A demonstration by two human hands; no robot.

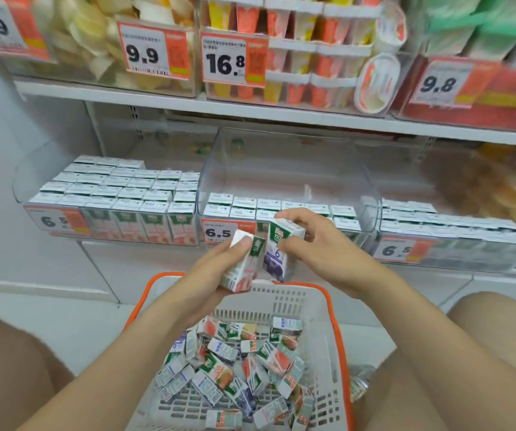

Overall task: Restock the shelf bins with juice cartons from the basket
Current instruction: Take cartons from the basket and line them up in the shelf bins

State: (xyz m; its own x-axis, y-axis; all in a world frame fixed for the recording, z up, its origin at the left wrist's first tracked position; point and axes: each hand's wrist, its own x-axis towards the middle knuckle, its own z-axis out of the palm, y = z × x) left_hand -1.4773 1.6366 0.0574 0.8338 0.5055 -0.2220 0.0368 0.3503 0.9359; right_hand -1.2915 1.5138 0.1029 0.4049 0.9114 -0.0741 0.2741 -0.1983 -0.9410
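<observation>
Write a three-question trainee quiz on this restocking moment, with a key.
1. True or false: both hands hold a carton.
2. Which bin looks fullest: A left, B middle, C cannot tell?
3. Fill in: the remaining cartons lie loose in the ____.

Key:
1. True: the left hand holds a pink carton, and the right hand holds a purple carton.
2. A: the left bin is packed; the middle bin is mostly empty.
3. basket.

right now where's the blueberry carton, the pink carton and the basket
blueberry carton [277, 259]: head view, on its purple front face
pink carton [240, 275]: head view, on its side panel
basket [339, 321]: head view, on its orange right rim
</observation>
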